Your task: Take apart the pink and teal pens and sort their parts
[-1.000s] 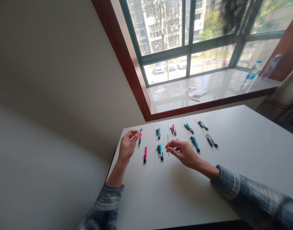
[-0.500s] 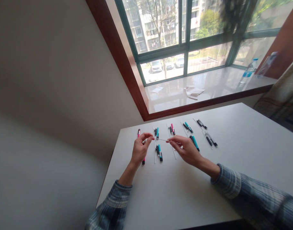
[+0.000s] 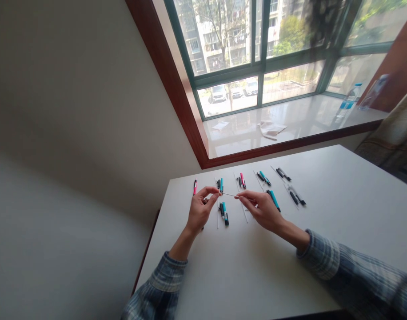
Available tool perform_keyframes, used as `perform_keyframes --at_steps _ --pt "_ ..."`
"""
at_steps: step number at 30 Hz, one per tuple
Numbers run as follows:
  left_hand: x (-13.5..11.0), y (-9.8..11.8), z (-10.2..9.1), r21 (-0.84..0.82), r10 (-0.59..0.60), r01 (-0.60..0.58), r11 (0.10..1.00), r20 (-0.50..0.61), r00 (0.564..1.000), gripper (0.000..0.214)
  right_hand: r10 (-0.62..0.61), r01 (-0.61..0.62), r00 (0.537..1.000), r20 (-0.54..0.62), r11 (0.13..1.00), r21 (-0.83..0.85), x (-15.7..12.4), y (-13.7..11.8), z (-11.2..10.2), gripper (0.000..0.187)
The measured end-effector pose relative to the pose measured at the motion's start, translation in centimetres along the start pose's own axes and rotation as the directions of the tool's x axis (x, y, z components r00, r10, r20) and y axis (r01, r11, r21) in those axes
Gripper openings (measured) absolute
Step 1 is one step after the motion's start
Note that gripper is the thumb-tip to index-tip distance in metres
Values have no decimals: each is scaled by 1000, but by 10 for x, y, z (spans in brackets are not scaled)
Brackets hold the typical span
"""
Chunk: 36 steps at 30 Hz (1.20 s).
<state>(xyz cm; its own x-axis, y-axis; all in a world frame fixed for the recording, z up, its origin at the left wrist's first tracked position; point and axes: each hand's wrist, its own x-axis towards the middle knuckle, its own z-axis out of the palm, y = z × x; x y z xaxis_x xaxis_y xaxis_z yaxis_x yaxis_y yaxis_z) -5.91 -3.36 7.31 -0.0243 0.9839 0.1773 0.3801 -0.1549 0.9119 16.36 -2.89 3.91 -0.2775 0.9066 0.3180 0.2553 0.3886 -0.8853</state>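
A thin white pen refill is pinched near its right end in my right hand. Its other end meets the closed thumb and forefinger of my left hand; whatever small part those fingertips hold is hidden. Both hands are raised over the white table. Below them are taken-apart pens: a teal pen barrel with a black part beside it, and another teal barrel near my right knuckles. A pink-and-black pen lies beyond my left hand.
Farther back on the white table are a pink barrel, a teal barrel and clear barrels with black parts. A cloth and a water bottle are on the window sill.
The gap between the refill's left end and my left fingertips has closed. The whole view has shifted slightly, and both hands keep their pinch.
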Motion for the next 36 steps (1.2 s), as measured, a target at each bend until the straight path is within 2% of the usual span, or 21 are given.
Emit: perform_keyframes --at_steps 6,16,24,29,36 --pt "0 3 0 -22 4 -3 1000 35 999 26 5 -5 1000 15 1000 -6 0 -3 0 34" --pt "0 2 0 6 -13 13 1000 31 999 29 12 -12 999 31 1000 -7 -1 -2 0 37" --pt "0 2 -1 -15 -18 20 1000 107 994 27 9 -8 998 68 1000 -10 -1 -5 1 35" --pt "2 1 -4 -11 19 -18 1000 99 995 26 -17 19 996 85 1000 -21 -2 -4 1 34" --pt "-1 2 -3 -6 61 -61 998 169 984 29 -22 23 994 111 1000 -7 -4 -2 3 33"
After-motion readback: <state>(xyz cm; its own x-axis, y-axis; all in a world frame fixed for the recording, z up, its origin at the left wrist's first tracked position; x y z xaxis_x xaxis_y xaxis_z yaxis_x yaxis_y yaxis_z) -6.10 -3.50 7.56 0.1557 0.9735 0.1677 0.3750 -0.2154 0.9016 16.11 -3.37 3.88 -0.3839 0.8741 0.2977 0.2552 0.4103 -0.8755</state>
